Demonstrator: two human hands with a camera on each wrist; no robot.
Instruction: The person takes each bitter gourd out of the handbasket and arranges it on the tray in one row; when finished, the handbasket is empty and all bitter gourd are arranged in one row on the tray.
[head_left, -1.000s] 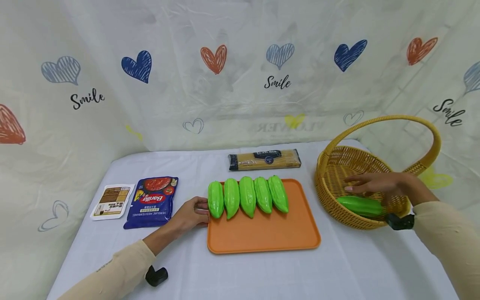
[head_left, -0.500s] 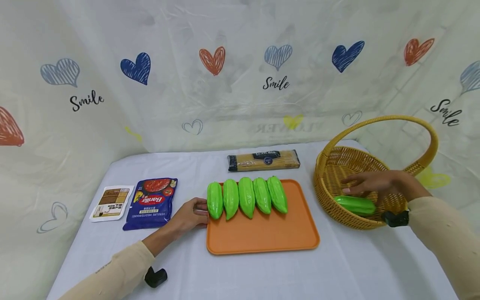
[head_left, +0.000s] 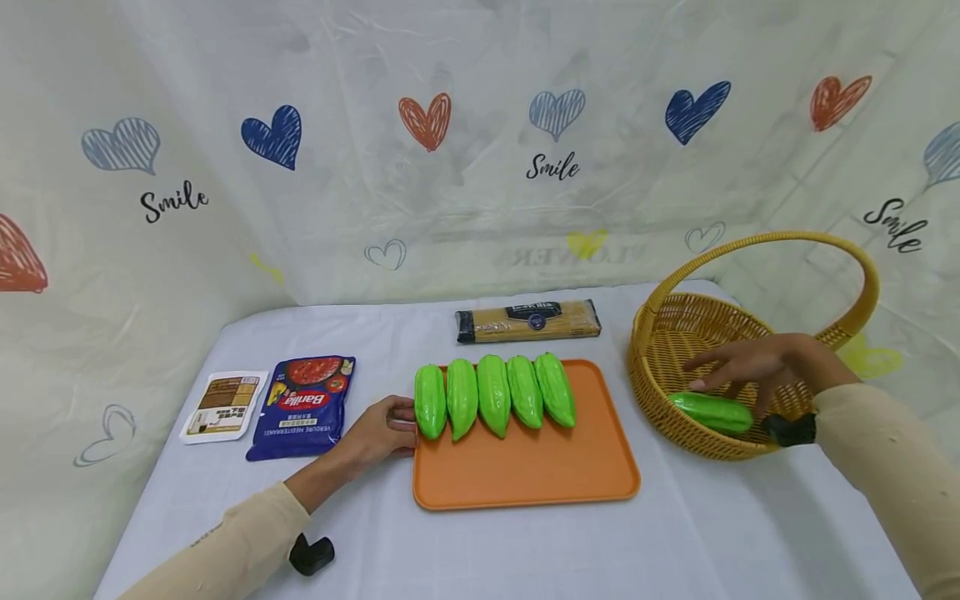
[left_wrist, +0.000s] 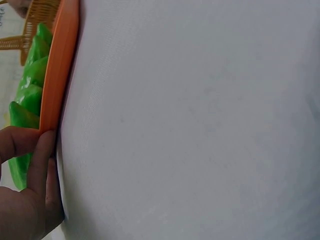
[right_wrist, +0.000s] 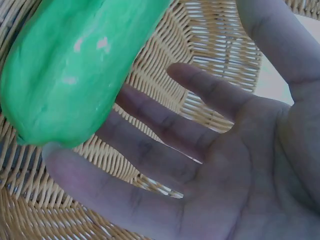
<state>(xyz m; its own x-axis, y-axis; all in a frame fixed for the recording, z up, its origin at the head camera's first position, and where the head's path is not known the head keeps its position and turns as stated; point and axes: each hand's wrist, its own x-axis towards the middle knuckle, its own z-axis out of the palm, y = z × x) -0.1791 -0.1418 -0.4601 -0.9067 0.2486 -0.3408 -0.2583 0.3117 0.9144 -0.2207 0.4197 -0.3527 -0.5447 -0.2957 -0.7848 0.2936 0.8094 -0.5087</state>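
My left hand (head_left: 378,431) pinches the left edge of an orange tray (head_left: 525,467) between thumb and fingers, as the left wrist view shows. Across the tray's far half lie several glossy green, elongated, ridged vegetables (head_left: 493,395) with pointed ends, side by side. At the right, my right hand (head_left: 757,367) reaches inside a wicker basket (head_left: 678,337). Its fingers are spread and relaxed, palm visible in the right wrist view. One more green vegetable (right_wrist: 75,70) lies in the basket against these fingers; they touch it without curling round it.
Behind the tray lies a pack of spaghetti (head_left: 528,322). Left of it are a blue Barilla pouch (head_left: 303,407) and a white-edged brown packet (head_left: 225,406). The basket's tall handle (head_left: 780,237) arches over my right hand. A cloth with printed hearts hangs behind the table.
The green vegetable in the basket has shifted slightly, and my right hand's fingers have loosened and come off it. The left hand and tray keep their places.
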